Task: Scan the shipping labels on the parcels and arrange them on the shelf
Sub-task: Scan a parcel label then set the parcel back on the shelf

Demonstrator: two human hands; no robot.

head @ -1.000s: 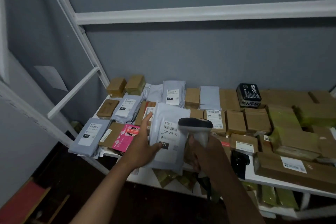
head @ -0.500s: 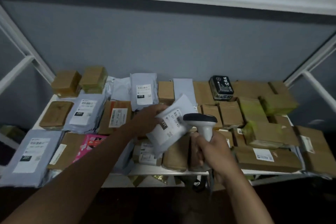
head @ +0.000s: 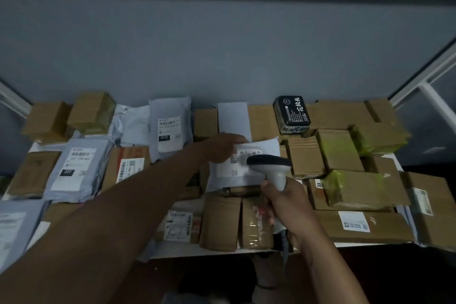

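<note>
On the crowded shelf [head: 222, 250], the left hand [head: 222, 147] now lays its gripped mailer [head: 243, 164] flat; right hand [head: 287, 201] grips the scanner [head: 270, 165].

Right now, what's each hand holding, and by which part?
Left hand holds the white poly mailer by its far left edge; right hand grips the grey barcode scanner by its handle.

Both forearms bare, no sleeves visible up to the frame edge. Left hand [head: 222, 147] and right hand [head: 287, 205] bare too: no gloves, rings, watch or wristband seen. Dim lighting, finer detail unclear.
</note>
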